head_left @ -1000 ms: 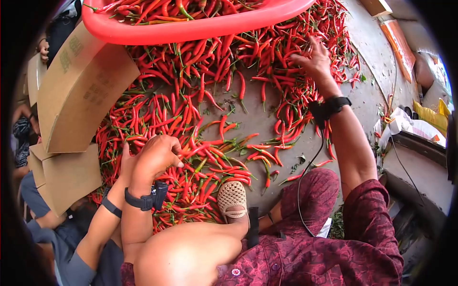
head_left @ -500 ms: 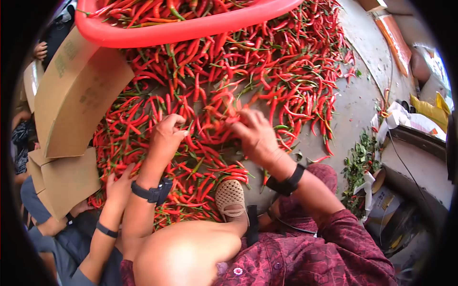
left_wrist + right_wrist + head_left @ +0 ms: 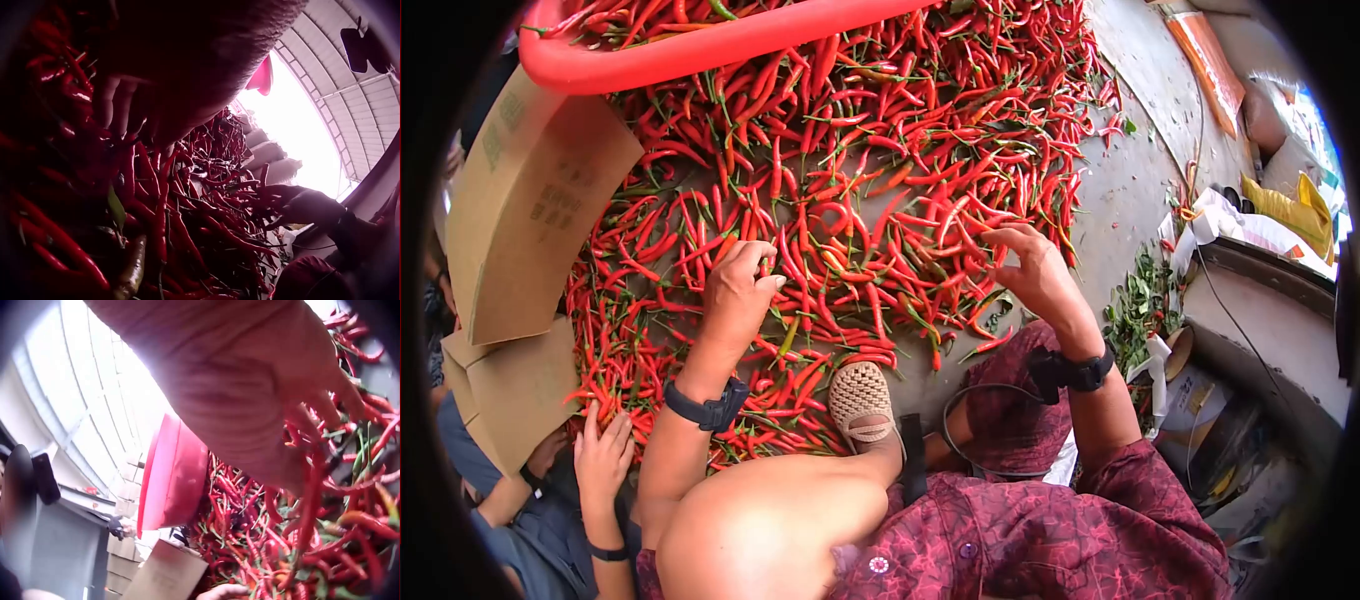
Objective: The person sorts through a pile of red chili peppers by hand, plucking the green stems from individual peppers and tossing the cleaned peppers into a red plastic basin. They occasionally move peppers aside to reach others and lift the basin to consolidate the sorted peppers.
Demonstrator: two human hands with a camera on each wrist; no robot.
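Note:
Red chili peppers [image 3: 870, 215] lie spread thickly over the floor in front of the person. On the left, the left hand [image 3: 738, 285] curls its fingers low over them, a bit of red chili showing between forefinger and thumb. The left wrist view has these fingers [image 3: 119, 103] reaching down among the peppers. The right hand [image 3: 1040, 275] hovers at the pile's near right side, thumb apart from loosely bent fingers. In the right wrist view, a blurred chili [image 3: 309, 509] hangs close by its thumb.
A pink-red basin [image 3: 700, 52] of chilies stands at the back left, beside a cardboard box [image 3: 540, 210]. Another person's hand [image 3: 604, 450] touches the pile's left edge. A woven shoe [image 3: 862, 400] is at the near edge. Green leaves [image 3: 1140, 310] lie at right.
The right hand came in from the far right toward the middle, bringing chilies nearer, then moved back right with fingers apart. The left hand stayed low over the pile. The other person's hand moved nearer.

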